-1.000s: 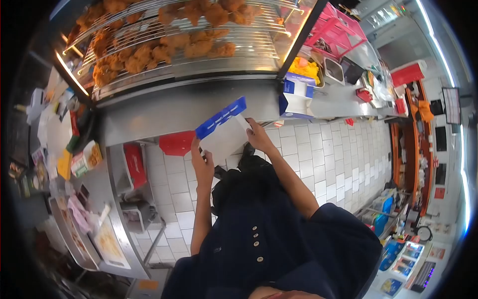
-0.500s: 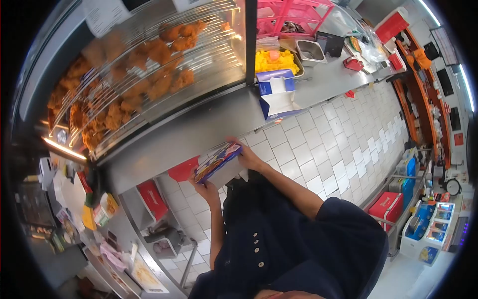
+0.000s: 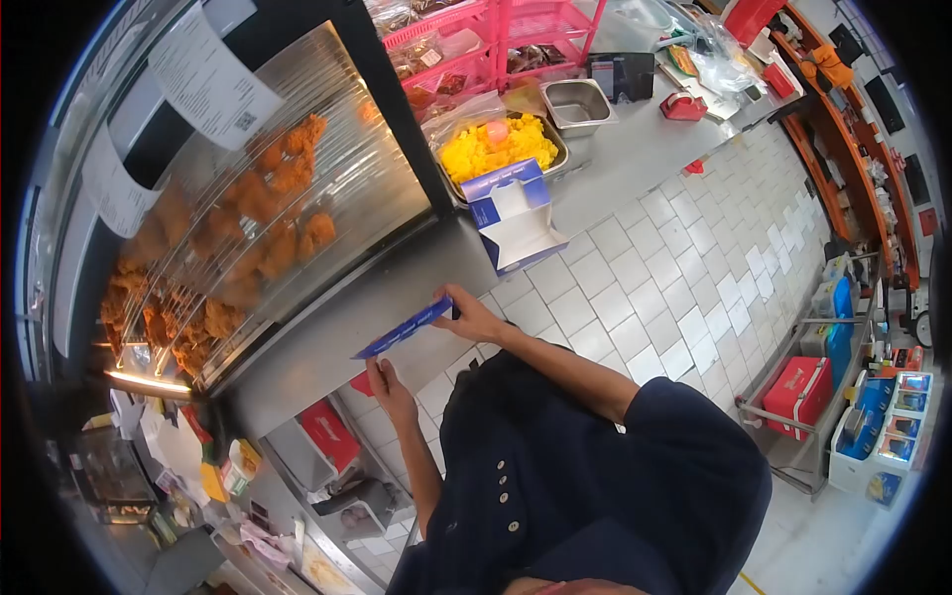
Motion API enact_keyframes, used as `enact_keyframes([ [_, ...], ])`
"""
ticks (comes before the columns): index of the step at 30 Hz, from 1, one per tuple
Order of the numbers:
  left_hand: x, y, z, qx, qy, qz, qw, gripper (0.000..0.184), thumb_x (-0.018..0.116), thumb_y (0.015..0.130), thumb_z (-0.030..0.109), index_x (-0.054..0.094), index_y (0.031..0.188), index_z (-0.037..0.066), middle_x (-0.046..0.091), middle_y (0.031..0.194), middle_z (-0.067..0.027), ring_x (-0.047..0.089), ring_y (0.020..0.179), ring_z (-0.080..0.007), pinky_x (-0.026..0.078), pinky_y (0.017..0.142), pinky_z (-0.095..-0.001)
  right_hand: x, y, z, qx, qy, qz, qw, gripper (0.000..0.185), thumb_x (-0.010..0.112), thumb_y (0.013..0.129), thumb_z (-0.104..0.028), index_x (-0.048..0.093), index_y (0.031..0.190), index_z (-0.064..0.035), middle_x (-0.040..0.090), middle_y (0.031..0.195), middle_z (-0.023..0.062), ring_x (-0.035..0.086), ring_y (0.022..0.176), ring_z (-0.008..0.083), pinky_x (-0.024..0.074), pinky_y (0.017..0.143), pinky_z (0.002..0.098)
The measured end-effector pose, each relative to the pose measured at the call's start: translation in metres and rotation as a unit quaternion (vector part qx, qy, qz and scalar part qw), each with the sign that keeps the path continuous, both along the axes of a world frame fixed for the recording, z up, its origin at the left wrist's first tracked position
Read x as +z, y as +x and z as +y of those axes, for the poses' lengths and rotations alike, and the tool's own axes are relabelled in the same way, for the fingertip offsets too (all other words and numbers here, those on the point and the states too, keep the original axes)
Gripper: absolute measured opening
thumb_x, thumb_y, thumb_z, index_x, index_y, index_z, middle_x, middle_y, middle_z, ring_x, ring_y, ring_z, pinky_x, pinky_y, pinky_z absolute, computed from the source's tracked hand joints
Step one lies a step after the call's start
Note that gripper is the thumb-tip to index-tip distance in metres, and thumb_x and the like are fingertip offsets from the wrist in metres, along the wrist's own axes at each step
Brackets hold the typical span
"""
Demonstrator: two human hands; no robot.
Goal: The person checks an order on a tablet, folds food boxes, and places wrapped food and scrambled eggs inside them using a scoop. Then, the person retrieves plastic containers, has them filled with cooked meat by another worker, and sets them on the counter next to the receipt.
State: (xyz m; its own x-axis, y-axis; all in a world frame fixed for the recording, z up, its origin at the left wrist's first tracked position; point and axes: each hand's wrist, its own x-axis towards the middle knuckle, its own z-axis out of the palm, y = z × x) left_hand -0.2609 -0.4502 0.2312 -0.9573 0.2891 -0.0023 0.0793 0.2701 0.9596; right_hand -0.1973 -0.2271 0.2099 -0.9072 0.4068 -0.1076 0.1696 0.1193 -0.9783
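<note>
A flat blue carton (image 3: 405,329) is held between my two hands at the counter's front edge, seen nearly edge-on. My left hand (image 3: 390,388) grips its lower left end; my right hand (image 3: 466,315) is closed on its upper right end. Beyond them, an open blue and white box (image 3: 516,220) stands on the steel counter (image 3: 342,337). Behind that box is a metal tray of yellow food (image 3: 499,146).
Fried pieces (image 3: 288,164) lie on racks in the glass warmer (image 3: 397,129) at upper left. An empty metal pan (image 3: 578,104), pink baskets (image 3: 486,40) and a red tape dispenser (image 3: 682,106) are on the back counter. A cart (image 3: 808,397) stands at right.
The view has swung toward the right, so the warmer sits farther left. The carton has turned from showing its faces to nearly edge-on, still in both hands.
</note>
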Motion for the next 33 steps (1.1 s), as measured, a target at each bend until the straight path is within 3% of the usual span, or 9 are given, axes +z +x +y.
enact_keyframes([
  [5,0.008,0.008,0.007,-0.005,-0.021,0.001,1.000,0.034,0.045,0.109,0.010,0.048,0.140,-0.002,0.056,0.138,-0.0131,0.049,0.131,-0.0209,0.034,0.112,-0.0327,0.031,0.013,0.017,-0.005,-0.073,0.001,0.997,0.033,0.076,0.090,-0.014,0.053,0.111,-0.0058,0.056,0.105,0.0044,0.055,0.101,0.0166,0.0445,0.093,0.0318],
  [10,-0.014,0.036,-0.008,0.041,-0.077,-0.033,0.996,0.044,0.054,0.105,0.009,0.048,0.147,-0.003,0.054,0.146,-0.0155,0.047,0.139,-0.0232,0.032,0.117,-0.0347,0.014,0.040,0.048,0.135,-0.083,0.065,0.985,0.032,0.070,0.092,-0.008,0.054,0.120,-0.0072,0.060,0.119,0.0113,0.055,0.120,0.0227,0.0412,0.103,0.0346],
  [14,0.042,0.048,0.026,0.070,0.113,-0.142,0.981,0.032,0.045,0.105,0.002,0.056,0.135,-0.002,0.063,0.131,-0.0110,0.056,0.126,-0.0197,0.038,0.110,-0.0317,0.013,0.042,0.067,0.264,-0.200,0.069,0.941,0.033,0.065,0.092,-0.002,0.056,0.123,-0.0076,0.059,0.125,0.0103,0.053,0.120,0.0190,0.0400,0.105,0.0321],
  [17,0.007,0.050,0.013,0.091,0.130,-0.174,0.972,0.034,0.044,0.102,-0.002,0.060,0.132,0.000,0.064,0.129,-0.0085,0.056,0.124,-0.0185,0.038,0.109,-0.0306,0.015,0.032,0.063,0.216,-0.267,-0.074,0.936,0.035,0.066,0.093,-0.005,0.058,0.128,-0.0081,0.060,0.125,0.0080,0.052,0.117,0.0156,0.0405,0.103,0.0305],
  [20,0.025,0.057,0.022,0.054,0.126,-0.136,0.981,0.041,0.043,0.097,-0.006,0.061,0.133,0.002,0.062,0.133,-0.0077,0.054,0.127,-0.0181,0.036,0.110,-0.0300,0.009,0.024,0.051,0.109,-0.220,-0.221,0.944,0.046,0.067,0.101,-0.034,0.058,0.137,-0.0064,0.064,0.122,0.0082,0.055,0.114,0.0157,0.0420,0.100,0.0302],
  [23,0.040,0.070,0.026,0.070,0.130,-0.127,0.981,0.052,0.043,0.088,-0.011,0.059,0.136,0.002,0.059,0.137,-0.0096,0.051,0.131,-0.0187,0.033,0.113,-0.0291,-0.008,0.024,0.041,0.007,-0.377,-0.155,0.913,0.053,0.065,0.101,-0.043,0.060,0.133,-0.0004,0.066,0.121,0.0092,0.058,0.112,0.0179,0.0437,0.099,0.0313],
  [27,0.041,0.087,0.024,0.090,0.083,-0.071,0.990,0.061,0.045,0.082,-0.013,0.058,0.139,0.005,0.061,0.132,-0.0103,0.055,0.122,-0.0193,0.039,0.105,-0.0276,-0.006,0.028,0.035,0.117,-0.247,-0.199,0.941,0.060,0.066,0.100,-0.045,0.056,0.133,0.0039,0.066,0.126,0.0118,0.062,0.114,0.0195,0.0475,0.099,0.0338],
  [30,0.010,0.110,0.017,0.207,-0.031,-0.035,0.977,0.065,0.051,0.080,-0.013,0.061,0.139,0.013,0.064,0.126,-0.0074,0.053,0.088,-0.0144,0.042,0.073,-0.0260,0.015,0.038,0.023,0.190,-0.141,-0.088,0.968,0.049,0.067,0.097,-0.018,0.050,0.138,0.0033,0.057,0.136,0.0201,0.055,0.126,0.0244,0.0446,0.106,0.0369],
  [33,0.006,0.124,0.013,0.249,-0.023,-0.036,0.968,0.055,0.052,0.082,-0.010,0.065,0.132,0.009,0.067,0.118,-0.0080,0.056,0.086,-0.0140,0.044,0.076,-0.0258,0.029,0.045,0.031,0.229,-0.120,-0.034,0.965,0.055,0.059,0.090,0.005,0.045,0.143,0.0005,0.050,0.144,0.0229,0.050,0.135,0.0290,0.0386,0.113,0.0374],
])
